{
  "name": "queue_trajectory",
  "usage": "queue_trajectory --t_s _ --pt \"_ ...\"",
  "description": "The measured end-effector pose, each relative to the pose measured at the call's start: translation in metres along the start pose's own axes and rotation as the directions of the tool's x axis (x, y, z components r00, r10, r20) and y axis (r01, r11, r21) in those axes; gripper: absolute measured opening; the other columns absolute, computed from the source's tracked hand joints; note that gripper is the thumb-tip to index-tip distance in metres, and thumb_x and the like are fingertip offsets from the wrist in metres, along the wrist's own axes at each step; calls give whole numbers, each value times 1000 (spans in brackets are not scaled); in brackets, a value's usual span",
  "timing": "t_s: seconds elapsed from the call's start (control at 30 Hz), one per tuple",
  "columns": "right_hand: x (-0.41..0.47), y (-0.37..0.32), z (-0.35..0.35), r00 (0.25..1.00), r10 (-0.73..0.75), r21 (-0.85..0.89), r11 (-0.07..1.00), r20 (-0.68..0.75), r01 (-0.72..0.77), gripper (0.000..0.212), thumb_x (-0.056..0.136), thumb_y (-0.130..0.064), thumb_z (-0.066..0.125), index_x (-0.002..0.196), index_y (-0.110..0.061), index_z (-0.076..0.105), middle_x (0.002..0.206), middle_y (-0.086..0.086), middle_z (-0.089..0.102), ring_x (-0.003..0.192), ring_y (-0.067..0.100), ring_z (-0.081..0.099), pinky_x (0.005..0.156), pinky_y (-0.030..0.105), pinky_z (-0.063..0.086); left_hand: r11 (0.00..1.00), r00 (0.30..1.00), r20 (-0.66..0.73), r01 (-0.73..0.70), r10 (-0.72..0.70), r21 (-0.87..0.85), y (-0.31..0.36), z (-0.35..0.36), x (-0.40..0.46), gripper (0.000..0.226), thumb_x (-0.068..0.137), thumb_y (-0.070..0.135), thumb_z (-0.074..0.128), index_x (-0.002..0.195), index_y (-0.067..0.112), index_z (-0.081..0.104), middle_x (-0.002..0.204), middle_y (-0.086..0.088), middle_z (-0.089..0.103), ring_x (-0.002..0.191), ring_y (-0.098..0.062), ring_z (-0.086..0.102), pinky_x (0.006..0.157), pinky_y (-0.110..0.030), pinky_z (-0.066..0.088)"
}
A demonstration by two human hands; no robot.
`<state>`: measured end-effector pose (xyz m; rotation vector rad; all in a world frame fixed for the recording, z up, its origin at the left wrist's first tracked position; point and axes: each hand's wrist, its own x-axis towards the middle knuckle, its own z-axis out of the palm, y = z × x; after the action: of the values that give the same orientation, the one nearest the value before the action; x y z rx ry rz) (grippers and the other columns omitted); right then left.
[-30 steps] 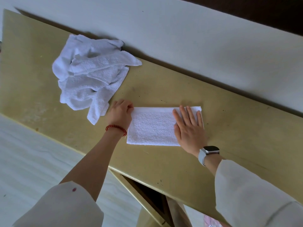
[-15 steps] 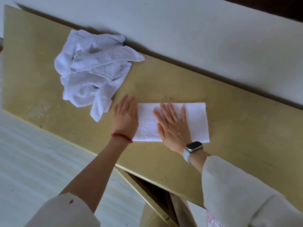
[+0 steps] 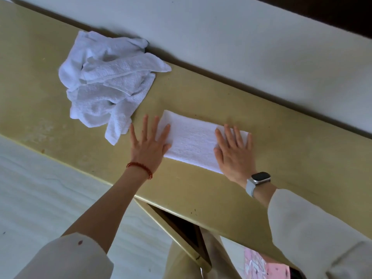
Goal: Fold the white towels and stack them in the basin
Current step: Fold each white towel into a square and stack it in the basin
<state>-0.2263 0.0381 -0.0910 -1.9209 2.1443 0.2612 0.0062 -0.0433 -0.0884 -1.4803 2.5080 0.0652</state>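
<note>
Both hands lie flat, fingers straight, gripping nothing: left hand (image 3: 150,144) presses the folded towel's (image 3: 193,141) nine o'clock end, right hand (image 3: 233,154) its three o'clock end, on the tabletop (image 3: 281,158). Crumpled towels (image 3: 108,83) sit near, at ten o'clock.

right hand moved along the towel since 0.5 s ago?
Yes. The right hand slid from near the middle of the folded towel to its right end, away from the left hand; fingers flat, pressing.

Left hand (image 3: 148,147): flat, fingers spread, mid-frame, arm bare from lower left. Right hand (image 3: 234,153): flat, fingers straight, sleeved arm from lower right.
</note>
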Motion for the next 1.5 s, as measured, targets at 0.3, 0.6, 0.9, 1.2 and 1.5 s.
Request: queue_trajectory --t_s 0.3,0.6,0.9,1.2,1.5 --pt "-63 -23 -21 999 -31 93 995 -41 34 37 92 -38 38 106 -13 62 114 6 56 104 27 53 90 40 35 983 990 -34 129 -134 -131 10 -25 29 48 95 27 46 141 24 33 153 -9 17 141 -29 10 109 -58 5" --pt "59 -39 -44 996 3 406 913 -86 33 34 97 -20 38 126 -5 46 122 16 51 113 33 43 92 36 33 826 950 20 281 -311 -488 -2 -26 30 37 90 22 56 124 7 52 128 -15 46 117 -33 41 93 -39 35" --pt "119 -52 -55 991 105 401 907 79 -128 14 87 -11 42 92 -3 53 105 21 59 99 36 52 77 36 38 774 931 18 314 -365 -550 -2 -15 36 40 86 25 60 123 12 53 125 -11 43 117 -29 36 97 -36 32" --pt "113 -42 -76 989 -132 539 839 63 77 34 90 -4 41 121 -5 54 108 15 63 84 23 57 72 18 39 822 973 42 213 -225 -529 -7 -19 44 46 86 17 59 130 17 47 136 -6 37 125 -27 27 103 -35 28" --pt "87 -16 -102 981 -170 657 730 -91 187 27 85 3 46 101 -6 66 77 -12 55 61 -5 49 59 1 35 749 985 154 163 -83 -642 -20 -37 65 25 79 26 67 102 17 60 111 -4 58 108 -23 45 87 -32 36"
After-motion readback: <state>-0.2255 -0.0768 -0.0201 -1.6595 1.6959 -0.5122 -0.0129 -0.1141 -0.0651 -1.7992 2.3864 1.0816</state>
